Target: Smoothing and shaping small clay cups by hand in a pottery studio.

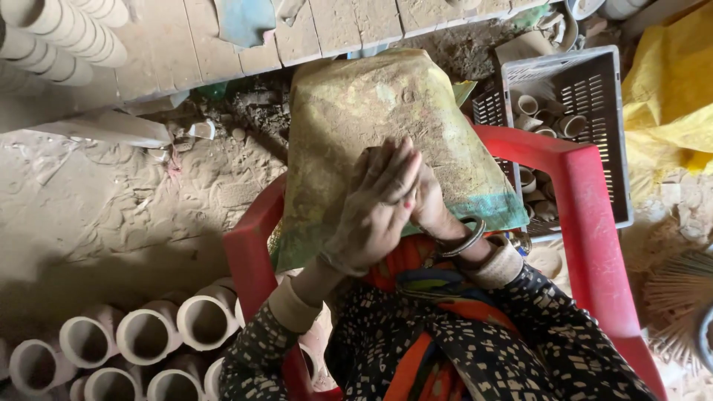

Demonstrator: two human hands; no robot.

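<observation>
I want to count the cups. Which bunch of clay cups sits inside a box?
The small cups at upper right lie in the grey plastic crate behind the red chair. The other clay cups at lower left lie loose on the sandy floor.

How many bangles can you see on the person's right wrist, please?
2. A thin metal bangle sits nearest the right hand, and a broad pale bangle lies just behind it by the sleeve. More may be hidden under the sleeve.

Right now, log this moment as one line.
left hand pressed against right hand | over dusty cloth | red chair | crate of clay cups
</observation>
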